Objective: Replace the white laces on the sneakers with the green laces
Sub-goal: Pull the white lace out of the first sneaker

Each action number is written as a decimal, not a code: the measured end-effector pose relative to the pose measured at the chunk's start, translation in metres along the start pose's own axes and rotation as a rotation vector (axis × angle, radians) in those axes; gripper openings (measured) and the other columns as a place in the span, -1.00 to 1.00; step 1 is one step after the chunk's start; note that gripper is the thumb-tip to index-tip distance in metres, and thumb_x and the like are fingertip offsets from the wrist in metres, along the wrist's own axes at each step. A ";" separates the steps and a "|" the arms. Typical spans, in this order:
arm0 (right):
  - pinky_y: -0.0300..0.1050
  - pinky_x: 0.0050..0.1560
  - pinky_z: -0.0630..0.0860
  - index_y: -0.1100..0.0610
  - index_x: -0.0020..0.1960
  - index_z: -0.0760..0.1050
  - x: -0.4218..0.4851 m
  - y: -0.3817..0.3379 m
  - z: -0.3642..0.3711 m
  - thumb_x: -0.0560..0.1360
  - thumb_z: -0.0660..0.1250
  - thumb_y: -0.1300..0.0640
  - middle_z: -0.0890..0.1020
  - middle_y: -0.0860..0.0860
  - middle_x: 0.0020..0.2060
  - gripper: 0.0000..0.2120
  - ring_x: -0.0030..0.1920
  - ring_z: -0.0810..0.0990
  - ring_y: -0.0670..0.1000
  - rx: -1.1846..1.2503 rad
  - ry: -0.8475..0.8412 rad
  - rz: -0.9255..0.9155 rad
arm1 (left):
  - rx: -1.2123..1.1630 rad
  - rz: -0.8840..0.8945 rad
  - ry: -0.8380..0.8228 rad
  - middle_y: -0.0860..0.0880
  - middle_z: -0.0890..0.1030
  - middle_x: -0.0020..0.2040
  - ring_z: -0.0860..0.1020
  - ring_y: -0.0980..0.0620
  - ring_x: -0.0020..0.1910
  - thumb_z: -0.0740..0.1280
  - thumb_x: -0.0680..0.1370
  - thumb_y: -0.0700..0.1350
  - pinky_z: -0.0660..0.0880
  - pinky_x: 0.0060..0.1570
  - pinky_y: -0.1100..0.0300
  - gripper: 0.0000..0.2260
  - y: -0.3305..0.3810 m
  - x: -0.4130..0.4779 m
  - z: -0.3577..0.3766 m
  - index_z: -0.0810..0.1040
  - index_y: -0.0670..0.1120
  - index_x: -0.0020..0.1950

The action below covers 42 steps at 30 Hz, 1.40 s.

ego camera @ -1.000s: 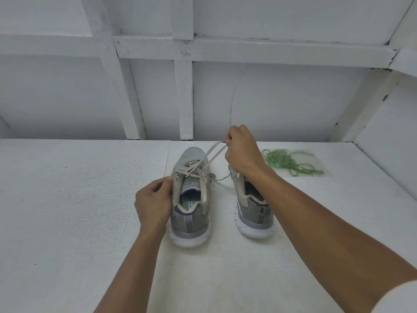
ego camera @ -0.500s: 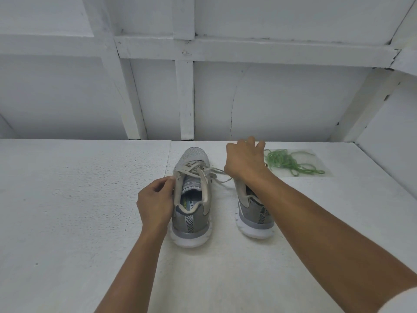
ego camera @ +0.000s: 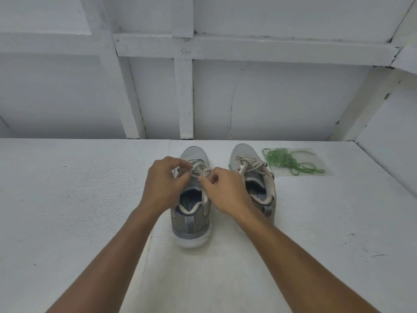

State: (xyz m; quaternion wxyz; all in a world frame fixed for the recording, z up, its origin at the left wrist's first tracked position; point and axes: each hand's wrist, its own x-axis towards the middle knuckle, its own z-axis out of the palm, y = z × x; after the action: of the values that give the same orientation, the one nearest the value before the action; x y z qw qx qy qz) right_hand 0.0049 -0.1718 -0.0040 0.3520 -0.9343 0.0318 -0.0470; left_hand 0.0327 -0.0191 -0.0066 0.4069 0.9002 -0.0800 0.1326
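On the white table (ego camera: 90, 211), the left hand (ego camera: 163, 186) and right hand (ego camera: 225, 193) each pinch the white laces (ego camera: 198, 168) of the left sneaker (ego camera: 191, 224) with curled fingertips, seemingly at the knot. The right sneaker (ego camera: 252, 175) stands just right of it, and the green laces (ego camera: 286, 160) lie tangled far right.

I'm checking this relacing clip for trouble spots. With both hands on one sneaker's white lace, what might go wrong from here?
1. The left hand and right hand both pinch the white lace, so nothing steadies the sneaker; a hard pull may drag it into the other sneaker beside it.
2. The green laces lie in a tangled heap on clear plastic, likely to knot when lifted.
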 end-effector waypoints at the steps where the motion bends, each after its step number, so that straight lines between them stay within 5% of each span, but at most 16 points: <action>1: -0.08 -0.18 0.49 0.15 -0.15 0.54 -0.001 0.001 0.003 0.58 0.25 -0.11 0.57 -0.05 -0.30 -0.66 -0.21 0.53 0.00 0.006 0.012 -0.004 | 0.080 0.061 -0.037 0.10 0.60 0.01 0.42 0.13 0.06 0.43 0.48 -0.10 0.29 0.01 0.26 -0.89 0.000 0.002 0.000 0.67 0.05 -0.02; 7: -0.24 -0.41 0.25 0.04 -0.29 0.44 -0.010 0.002 0.013 0.64 0.13 -0.08 0.43 -0.15 -0.46 -0.62 -0.40 0.40 -0.20 0.132 0.112 0.025 | 0.257 0.249 -0.135 0.09 0.62 -0.05 0.38 0.02 0.10 0.47 0.44 0.09 0.32 0.06 0.14 -0.81 0.001 0.012 0.004 0.70 0.06 -0.01; 14: -0.08 -0.33 0.34 0.19 -0.30 0.44 -0.010 0.008 0.032 0.62 0.13 0.01 0.50 -0.01 -0.42 -0.60 -0.34 0.42 0.00 0.311 0.194 0.136 | 0.318 0.323 -0.143 0.05 0.63 -0.10 0.42 -0.03 0.08 0.43 0.48 0.10 0.33 0.06 0.04 -0.81 0.004 0.018 0.006 0.71 0.02 -0.05; 21: -0.08 -0.35 0.29 0.15 -0.33 0.43 -0.011 0.007 0.033 0.62 0.13 0.03 0.46 -0.03 -0.45 -0.61 -0.39 0.38 -0.04 0.331 0.186 0.165 | 0.319 0.136 0.078 0.06 0.56 -0.13 0.42 -0.03 0.06 0.38 0.53 0.02 0.23 0.05 0.08 -0.87 -0.007 0.030 -0.015 0.67 0.01 -0.10; 25: -0.10 -0.38 0.29 0.13 -0.34 0.42 -0.010 0.008 0.034 0.62 0.12 0.01 0.48 -0.02 -0.43 -0.60 -0.38 0.40 -0.04 0.335 0.186 0.189 | 0.308 -0.038 0.206 -0.05 0.62 -0.02 0.49 -0.11 0.05 0.36 0.55 -0.02 0.39 0.11 -0.04 -0.86 -0.013 0.036 -0.022 0.66 -0.05 -0.08; 28: -0.13 -0.39 0.29 0.14 -0.35 0.41 -0.010 0.010 0.033 0.63 0.13 0.01 0.48 -0.02 -0.43 -0.59 -0.38 0.40 -0.04 0.332 0.188 0.181 | 0.314 -0.085 0.191 -0.06 0.59 0.10 0.46 -0.13 0.12 0.33 0.56 -0.08 0.33 0.12 -0.02 -0.87 -0.012 0.030 -0.016 0.60 -0.07 0.07; 32: -0.19 -0.43 0.24 0.12 -0.39 0.36 -0.011 0.011 0.030 0.64 0.13 0.00 0.44 -0.04 -0.46 -0.56 -0.42 0.36 -0.09 0.329 0.189 0.170 | 0.230 0.063 0.121 0.00 0.51 0.26 0.33 -0.06 0.33 0.34 0.54 -0.12 0.21 0.23 -0.01 -0.76 0.000 0.012 -0.006 0.51 -0.03 0.21; 36: -0.25 -0.43 0.25 0.12 -0.35 0.41 -0.011 0.011 0.031 0.64 0.13 -0.05 0.48 -0.04 -0.44 -0.56 -0.39 0.38 -0.08 0.328 0.189 0.155 | 0.272 0.336 -0.018 0.08 0.61 0.09 0.35 -0.01 0.33 0.40 0.49 -0.11 0.16 0.17 0.05 -0.80 0.008 0.000 0.009 0.61 0.01 0.11; 42: -0.27 -0.45 0.22 0.06 -0.38 0.37 -0.012 0.009 0.030 0.63 0.11 -0.14 0.47 -0.05 -0.44 -0.53 -0.41 0.38 -0.12 0.341 0.184 0.161 | 0.352 0.340 -0.106 0.12 0.61 0.02 0.36 0.03 0.25 0.38 0.53 0.01 0.11 0.13 0.11 -0.82 0.012 0.004 0.010 0.64 0.07 0.12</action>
State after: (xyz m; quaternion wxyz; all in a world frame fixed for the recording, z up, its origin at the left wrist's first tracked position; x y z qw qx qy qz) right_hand -0.0036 -0.1580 -0.0336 0.5034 -0.8473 0.1301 -0.1084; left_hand 0.0357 -0.0346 -0.0033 0.2108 0.9366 -0.2270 0.1635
